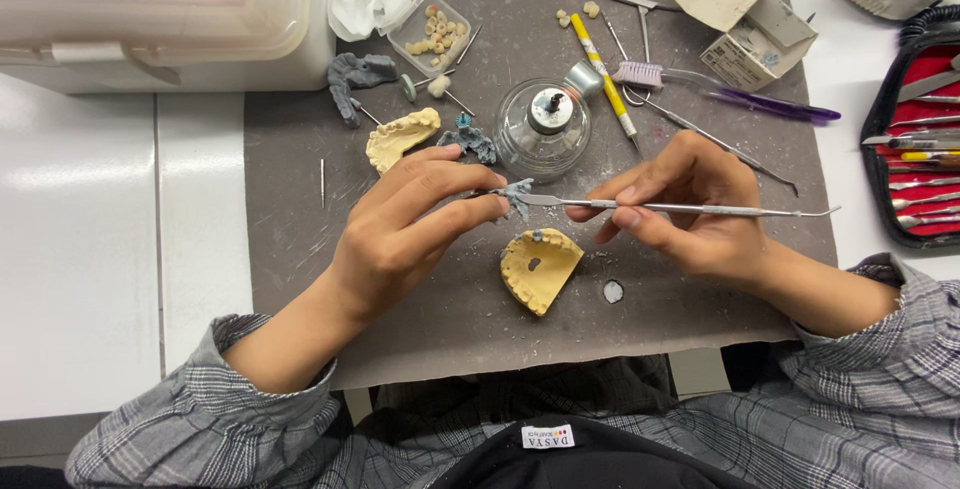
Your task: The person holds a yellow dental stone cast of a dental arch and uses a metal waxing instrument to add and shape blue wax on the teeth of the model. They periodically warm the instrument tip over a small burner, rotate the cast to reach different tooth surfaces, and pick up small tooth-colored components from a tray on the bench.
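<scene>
Left grip (420, 211) pinches one grey wax piece (519, 194); right grip (685, 204) clamps one metal carver (680, 208) — above one yellow cast (540, 267), another beyond.

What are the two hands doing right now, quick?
Left hand: fingers pinched shut on a small grey wax piece.
Right hand: closed around a thin metal carving tool, its tip at the wax piece.

Level steel carver (680, 208), tip at perhaps wax piece (518, 194).
</scene>
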`<action>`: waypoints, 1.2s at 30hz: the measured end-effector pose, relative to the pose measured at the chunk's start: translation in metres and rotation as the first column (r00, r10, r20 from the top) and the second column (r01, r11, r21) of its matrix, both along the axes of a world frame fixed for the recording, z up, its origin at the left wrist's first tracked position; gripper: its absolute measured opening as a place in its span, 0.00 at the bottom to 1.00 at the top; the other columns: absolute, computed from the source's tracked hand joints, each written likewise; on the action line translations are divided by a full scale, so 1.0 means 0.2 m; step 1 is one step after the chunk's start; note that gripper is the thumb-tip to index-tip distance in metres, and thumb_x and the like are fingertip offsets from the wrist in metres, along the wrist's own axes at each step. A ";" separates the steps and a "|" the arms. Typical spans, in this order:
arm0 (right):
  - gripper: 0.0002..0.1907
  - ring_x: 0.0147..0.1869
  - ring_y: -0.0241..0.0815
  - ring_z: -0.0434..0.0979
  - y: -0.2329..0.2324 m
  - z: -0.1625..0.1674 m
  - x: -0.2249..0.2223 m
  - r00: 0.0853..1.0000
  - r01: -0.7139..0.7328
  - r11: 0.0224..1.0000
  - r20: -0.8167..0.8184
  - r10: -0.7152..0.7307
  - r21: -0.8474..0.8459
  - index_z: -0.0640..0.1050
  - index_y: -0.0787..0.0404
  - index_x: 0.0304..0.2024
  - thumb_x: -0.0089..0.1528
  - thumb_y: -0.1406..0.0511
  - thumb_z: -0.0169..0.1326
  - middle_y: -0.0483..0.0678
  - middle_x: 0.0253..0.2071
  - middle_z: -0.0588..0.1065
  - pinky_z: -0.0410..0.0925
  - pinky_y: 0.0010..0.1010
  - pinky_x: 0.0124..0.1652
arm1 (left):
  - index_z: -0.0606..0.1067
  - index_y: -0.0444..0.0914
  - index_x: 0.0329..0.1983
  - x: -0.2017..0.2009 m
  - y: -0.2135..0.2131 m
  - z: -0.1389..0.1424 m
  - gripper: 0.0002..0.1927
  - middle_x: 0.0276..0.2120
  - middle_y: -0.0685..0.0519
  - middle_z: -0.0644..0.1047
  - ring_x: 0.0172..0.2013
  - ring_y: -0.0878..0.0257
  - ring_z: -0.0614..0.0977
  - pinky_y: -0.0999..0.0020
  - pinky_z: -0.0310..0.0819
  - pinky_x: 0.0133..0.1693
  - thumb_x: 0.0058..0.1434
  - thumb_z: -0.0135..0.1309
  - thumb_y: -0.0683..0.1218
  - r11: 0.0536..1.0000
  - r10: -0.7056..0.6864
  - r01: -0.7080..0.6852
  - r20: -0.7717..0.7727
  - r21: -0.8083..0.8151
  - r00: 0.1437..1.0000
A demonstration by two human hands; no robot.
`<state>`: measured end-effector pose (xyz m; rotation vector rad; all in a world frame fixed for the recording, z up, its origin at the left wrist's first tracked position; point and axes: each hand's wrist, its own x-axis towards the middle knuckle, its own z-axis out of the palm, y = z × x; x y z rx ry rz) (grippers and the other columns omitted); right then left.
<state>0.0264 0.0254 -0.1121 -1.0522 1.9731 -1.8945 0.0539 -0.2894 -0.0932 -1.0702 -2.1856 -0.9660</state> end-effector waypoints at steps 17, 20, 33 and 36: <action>0.07 0.57 0.56 0.84 0.06 -0.02 -0.01 0.989 0.019 1.000 0.149 -0.017 -0.006 0.66 0.66 0.43 0.69 0.74 0.51 0.65 0.46 0.79 0.85 0.41 0.47 | 0.82 0.41 0.46 -0.01 0.08 -0.05 0.09 0.46 0.55 0.80 0.48 0.61 0.81 0.55 0.77 0.59 0.63 0.64 0.39 0.993 0.035 -0.047 -0.109 -0.108 0.993; 0.07 0.57 0.56 0.84 0.07 -0.02 0.00 0.994 0.022 1.000 0.112 -0.022 -0.004 0.65 0.66 0.43 0.69 0.73 0.52 0.67 0.46 0.79 0.85 0.41 0.47 | 0.82 0.41 0.47 0.00 0.09 -0.05 0.10 0.46 0.54 0.80 0.48 0.62 0.81 0.54 0.77 0.59 0.63 0.64 0.38 0.993 0.041 -0.055 -0.126 -0.105 0.991; 0.10 0.54 0.55 0.85 0.10 0.02 -0.05 0.979 0.192 0.976 -0.049 -0.198 -0.098 0.60 0.63 0.48 0.73 0.71 0.48 0.65 0.46 0.79 0.85 0.38 0.45 | 0.82 0.41 0.47 -0.01 0.12 -0.03 0.12 0.47 0.53 0.78 0.49 0.57 0.80 0.53 0.76 0.60 0.60 0.62 0.39 0.996 0.038 -0.041 -0.042 -0.079 0.998; 0.11 0.57 0.54 0.84 0.08 0.03 -0.09 0.960 0.276 0.954 -0.020 -0.280 -0.119 0.58 0.62 0.51 0.76 0.71 0.48 0.65 0.48 0.78 0.84 0.38 0.48 | 0.82 0.42 0.47 -0.02 0.09 -0.02 0.13 0.46 0.53 0.78 0.49 0.56 0.80 0.53 0.76 0.60 0.58 0.62 0.38 0.997 0.063 -0.064 -0.025 -0.046 0.998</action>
